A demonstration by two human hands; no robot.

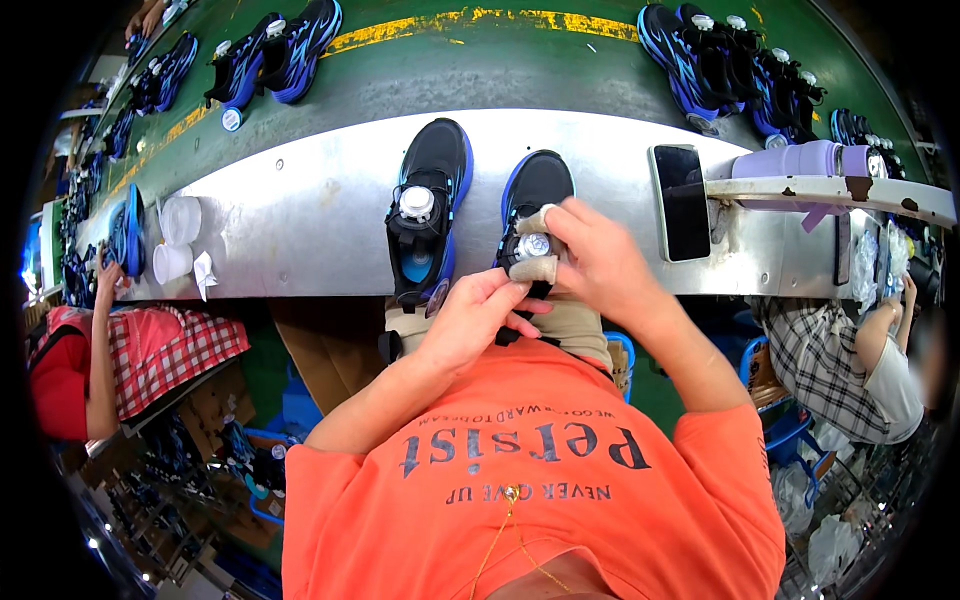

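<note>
A black and blue sneaker point(540, 180) lies in front of me, toe pointing away, at the metal bench's near edge. On its top is a round, clear-and-white dial point(534, 246). My right hand point(605, 260) has its thumb and index finger, both in beige finger covers, closed around this dial. My left hand point(478, 318) grips the heel end of the same shoe, its fingertips partly hidden. To the left stands the matching sneaker point(437, 150), untouched, with a white dial point(416, 203) over its tongue and a tag hanging at its heel.
On the metal bench point(320, 220) are a phone point(681, 200) to the right and white plastic cups point(181, 220) to the left. A worn white bar point(830, 190) crosses beside a purple bottle point(800, 160). More sneakers point(290, 55) line the green conveyor. Co-workers sit on both sides.
</note>
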